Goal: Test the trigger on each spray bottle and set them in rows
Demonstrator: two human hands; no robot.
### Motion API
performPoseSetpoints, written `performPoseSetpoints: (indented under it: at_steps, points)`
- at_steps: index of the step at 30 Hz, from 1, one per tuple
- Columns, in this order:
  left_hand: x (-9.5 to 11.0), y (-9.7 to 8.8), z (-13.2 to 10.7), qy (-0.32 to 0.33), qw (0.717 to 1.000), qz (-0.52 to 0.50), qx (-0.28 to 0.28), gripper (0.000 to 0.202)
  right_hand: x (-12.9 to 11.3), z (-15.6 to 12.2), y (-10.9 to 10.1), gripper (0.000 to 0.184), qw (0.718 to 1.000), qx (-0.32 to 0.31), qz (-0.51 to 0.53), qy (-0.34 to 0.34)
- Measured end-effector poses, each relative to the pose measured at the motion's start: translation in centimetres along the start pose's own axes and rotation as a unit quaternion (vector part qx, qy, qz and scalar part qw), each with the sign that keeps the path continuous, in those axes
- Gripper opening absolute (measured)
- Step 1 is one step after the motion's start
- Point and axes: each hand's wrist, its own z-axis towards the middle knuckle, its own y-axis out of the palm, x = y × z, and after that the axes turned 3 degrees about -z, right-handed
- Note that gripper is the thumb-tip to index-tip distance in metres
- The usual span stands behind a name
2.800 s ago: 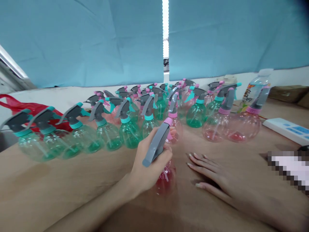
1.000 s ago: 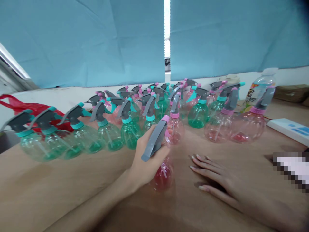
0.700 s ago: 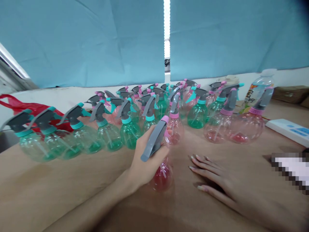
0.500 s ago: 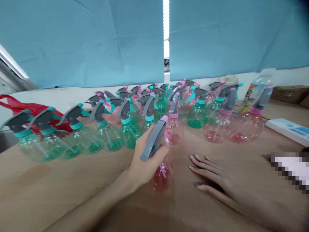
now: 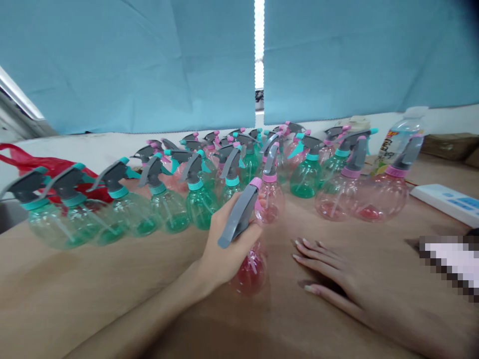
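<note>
My left hand (image 5: 224, 249) is wrapped round the neck of a pink see-through spray bottle (image 5: 250, 269) with a grey trigger head (image 5: 236, 214) and a pink collar. The bottle stands on the brown table (image 5: 75, 284), near its middle. My right hand (image 5: 333, 271) lies flat on the table just right of the bottle, fingers stretched out and apart, holding nothing.
Several green spray bottles (image 5: 164, 204) and pink spray bottles (image 5: 377, 194) stand in rows behind the held one. A red bag (image 5: 30, 162) lies at far left. A drink bottle (image 5: 398, 134) and a white flat device (image 5: 447, 199) sit at right. Blue blinds (image 5: 149, 65) hang behind.
The pink bottle in my left hand has shifted slightly away from me since the earliest frame. My right hand has stayed flat on the table.
</note>
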Motion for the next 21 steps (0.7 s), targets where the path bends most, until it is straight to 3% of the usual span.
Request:
performPoseSetpoints:
  at_steps: [21]
  points:
    - [-0.2, 0.2, -0.1, 0.011, 1.000, 0.010, 0.019, 0.009, -1.0, 0.7, -1.2, 0.052, 0.999, -0.044, 0.005, 0.023]
